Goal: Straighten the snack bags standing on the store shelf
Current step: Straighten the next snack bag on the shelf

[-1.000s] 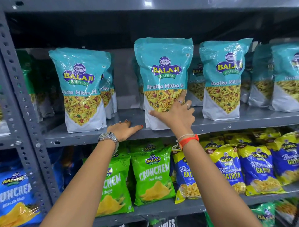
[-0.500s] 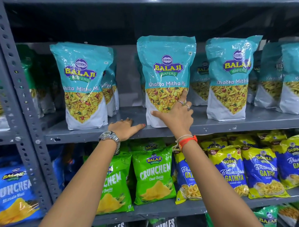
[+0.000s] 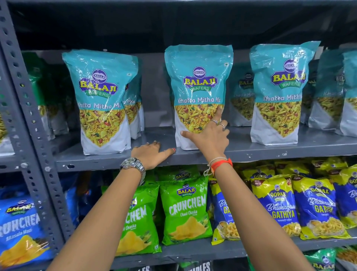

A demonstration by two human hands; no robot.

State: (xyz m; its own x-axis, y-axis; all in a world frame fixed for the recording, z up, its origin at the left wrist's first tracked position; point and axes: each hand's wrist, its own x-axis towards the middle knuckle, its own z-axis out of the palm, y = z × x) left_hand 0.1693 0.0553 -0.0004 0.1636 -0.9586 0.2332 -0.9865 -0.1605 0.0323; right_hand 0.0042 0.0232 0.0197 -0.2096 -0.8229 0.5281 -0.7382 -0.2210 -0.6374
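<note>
Teal Balaji Khatta Mitha Mix bags stand on the grey upper shelf [image 3: 241, 152]. The middle bag [image 3: 199, 85] stands upright near the front edge. My right hand [image 3: 209, 136] lies flat against its lower right front, fingers spread, thumb across the white base. My left hand [image 3: 152, 153] rests palm down on the bare shelf between the middle bag and the left bag [image 3: 101, 100], holding nothing. A third front bag [image 3: 280, 92] stands to the right. More teal bags stand behind each front one.
A perforated grey upright [image 3: 32, 123] frames the shelf on the left. Below hang green Crunchem bags [image 3: 185, 210], blue and yellow Gopal Gathiya bags [image 3: 276, 209] and a blue Crunchem bag [image 3: 19, 228]. Another shelf board runs overhead [image 3: 173, 2].
The view has shifted a little, so the shelf sits slightly further right and higher in frame. Both hands stay in the same places on the shelf and the middle bag.
</note>
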